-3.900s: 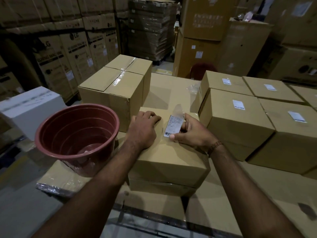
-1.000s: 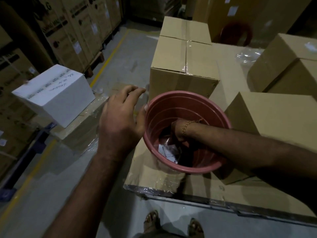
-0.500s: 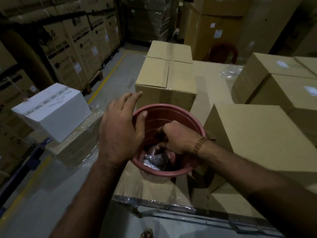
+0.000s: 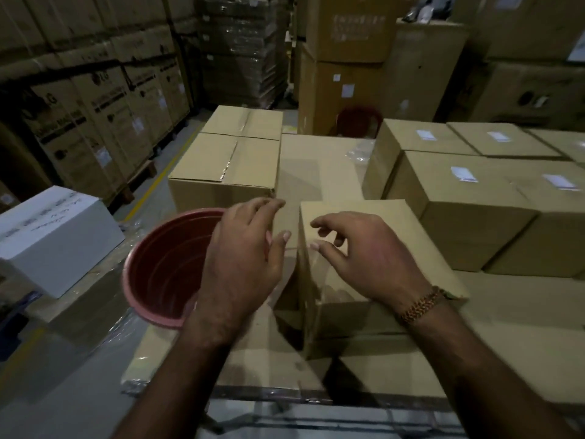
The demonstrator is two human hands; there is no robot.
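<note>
While the left hand [image 4: 240, 264] and right hand [image 4: 364, 258] hovered with loose, empty grips, the plain brown cardboard box [image 4: 354, 206] sat directly under the right one.
The left hung over the rim of the round red plastic bucket [image 4: 164, 267], parked just beside the box on the cardboard-covered table [image 4: 316, 166], probably for reach. Box stood apart from the white-labelled cartons [image 4: 462, 198], likely awaiting its label. Bucket's bottom was hidden; fingertips were blurred.
</note>
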